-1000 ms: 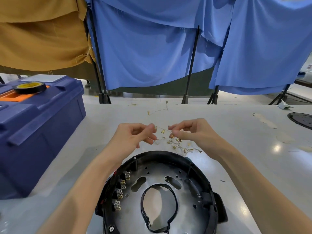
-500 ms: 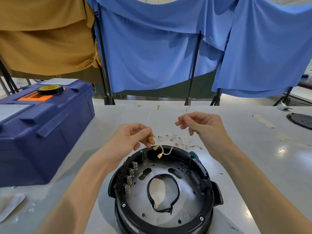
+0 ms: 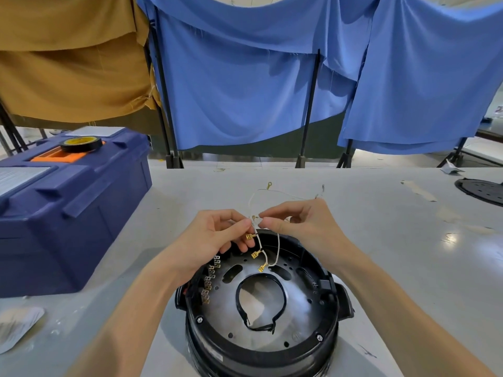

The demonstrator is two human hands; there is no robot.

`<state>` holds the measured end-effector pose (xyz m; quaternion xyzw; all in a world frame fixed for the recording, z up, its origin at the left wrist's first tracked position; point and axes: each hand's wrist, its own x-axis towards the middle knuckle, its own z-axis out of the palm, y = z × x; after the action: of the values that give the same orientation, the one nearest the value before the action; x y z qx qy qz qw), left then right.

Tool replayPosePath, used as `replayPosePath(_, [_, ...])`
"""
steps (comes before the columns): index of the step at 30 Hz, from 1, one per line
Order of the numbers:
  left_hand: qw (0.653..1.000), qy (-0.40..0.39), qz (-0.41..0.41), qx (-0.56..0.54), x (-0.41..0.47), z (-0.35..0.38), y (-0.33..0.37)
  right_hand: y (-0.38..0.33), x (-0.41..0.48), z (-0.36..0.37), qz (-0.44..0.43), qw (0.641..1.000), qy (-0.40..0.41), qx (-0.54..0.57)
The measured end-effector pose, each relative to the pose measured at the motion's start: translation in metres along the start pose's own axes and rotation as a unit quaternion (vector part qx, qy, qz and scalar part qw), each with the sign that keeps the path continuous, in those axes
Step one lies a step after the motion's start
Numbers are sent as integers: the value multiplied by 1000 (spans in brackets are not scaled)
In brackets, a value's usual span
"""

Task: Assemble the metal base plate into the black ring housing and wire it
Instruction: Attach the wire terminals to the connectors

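— What moved?

— The right hand (image 3: 302, 227) has come in toward the left hand (image 3: 215, 235). Half a second back they were apart; now the fingertips nearly meet. The wires (image 3: 277, 248), heaped on the counter (image 3: 381, 254) a second ago, hang from them.

— How do the fingers lie?

— The left fingers (image 3: 239, 224) pinch the wires at a gold terminal. The right fingers (image 3: 272, 213) pinch the same strand just beside them.

— And the housing?

— The housing (image 3: 261, 352) stands on the counter directly below the fingers, with the plate (image 3: 304, 308) seated inside it. Two terminals dangle over the plate.

— The surroundings?

— It is a pale, glossy counter. Well to the left of the fingers is a blue toolbox (image 3: 68, 213) with tape (image 3: 81, 143) on top. Beyond the fingers hang blue cloth (image 3: 245, 91) and mustard cloth (image 3: 68, 63) on black stands. Far right is a black disc (image 3: 481, 190).
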<state>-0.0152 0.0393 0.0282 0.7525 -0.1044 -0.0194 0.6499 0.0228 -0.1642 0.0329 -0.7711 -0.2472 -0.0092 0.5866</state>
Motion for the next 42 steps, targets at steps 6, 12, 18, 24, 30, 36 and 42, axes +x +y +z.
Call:
replayPosePath(6, [1000,-11,-11,11,-1,1,-2,-2,-6,7,-37,994,3,-106])
replayPosePath(12, [998,-13,-25,48,-1,-1,-5,-11,-8,21,47,998,-22,-31])
replayPosePath(18, [996,11,-31,86,-1,-6,-8,-13,-9,34,173,975,-32,133])
replayPosePath(24, [972,170,14,161,-2,-13,-27,-10,-12,44,295,939,-70,163])
replayPosePath(30, [986,142,-78,47,-13,-19,-50,-2,-4,71,369,920,-83,105])
replayPosePath(36, [988,137,-73,14,-14,-19,-57,6,4,82,394,905,-76,145])
replayPosePath(42, [985,156,-75,-18,-13,-17,-61,14,2,86,390,903,-62,168])
